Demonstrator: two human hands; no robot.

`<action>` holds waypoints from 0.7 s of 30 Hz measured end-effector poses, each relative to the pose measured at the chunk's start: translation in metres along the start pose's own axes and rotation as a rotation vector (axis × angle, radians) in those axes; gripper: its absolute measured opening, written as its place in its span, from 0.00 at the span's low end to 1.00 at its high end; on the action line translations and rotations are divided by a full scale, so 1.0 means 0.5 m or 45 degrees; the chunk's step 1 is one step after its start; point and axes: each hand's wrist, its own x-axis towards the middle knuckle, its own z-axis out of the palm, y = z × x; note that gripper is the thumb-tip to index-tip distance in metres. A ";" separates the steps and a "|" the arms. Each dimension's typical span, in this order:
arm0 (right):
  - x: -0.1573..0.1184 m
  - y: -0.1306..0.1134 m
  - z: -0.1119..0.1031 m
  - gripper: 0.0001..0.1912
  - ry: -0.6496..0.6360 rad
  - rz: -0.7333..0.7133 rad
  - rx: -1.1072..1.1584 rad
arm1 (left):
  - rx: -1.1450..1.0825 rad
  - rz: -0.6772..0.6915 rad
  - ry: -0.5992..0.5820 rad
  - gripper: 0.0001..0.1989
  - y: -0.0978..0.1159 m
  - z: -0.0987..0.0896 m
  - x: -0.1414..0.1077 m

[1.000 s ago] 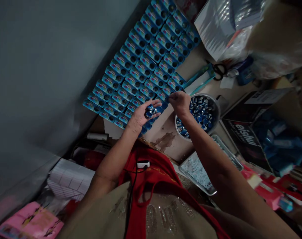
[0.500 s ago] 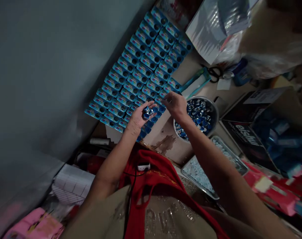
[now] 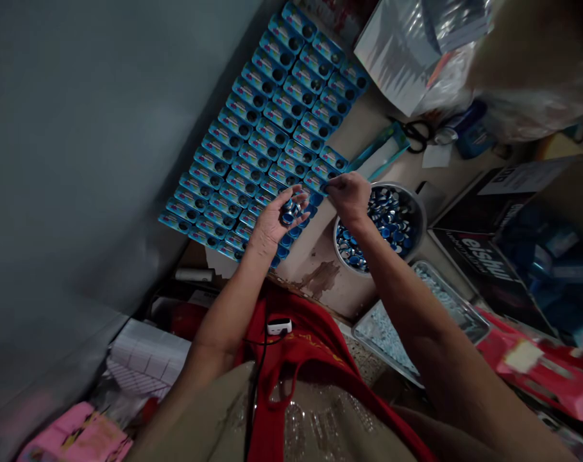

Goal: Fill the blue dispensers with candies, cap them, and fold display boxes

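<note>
My left hand (image 3: 272,221) is palm up and cupped, holding several small round blue-and-silver caps (image 3: 290,212). It hovers over the near end of many rows of flat blue printed cases (image 3: 265,133), each with a dark round spot at one end. My right hand (image 3: 349,194) has its fingers pinched at the right edge of those rows, by one case; whatever lies between the fingertips is hidden. Beneath the right wrist stands a round metal bowl (image 3: 420,221) filled with loose blue-and-silver caps (image 3: 392,215).
A metal tray (image 3: 382,346) of pale blue bits sits under my right forearm. Black scissors (image 3: 419,136) and an open teal box (image 3: 385,151) lie beyond the bowl. On the right is a black carton (image 3: 478,256) with blue packs. A grey wall (image 3: 89,141) rises at left.
The view has shifted slightly. My right hand has moved a little right and down, its fingers still pinched at the cases. My left hand still cups the caps, fingers slightly more curled.
</note>
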 end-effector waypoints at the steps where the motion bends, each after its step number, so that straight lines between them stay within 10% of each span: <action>1: 0.015 0.003 0.002 0.03 -0.041 0.017 -0.058 | 0.006 0.011 -0.006 0.08 0.004 0.000 0.000; 14: 0.081 -0.012 -0.003 0.13 -0.252 0.061 -0.287 | 0.092 -0.024 -0.069 0.16 0.022 -0.016 -0.016; 21: -0.009 -0.073 -0.010 0.13 -0.409 -0.168 0.547 | 0.394 0.053 0.047 0.06 0.005 -0.009 -0.007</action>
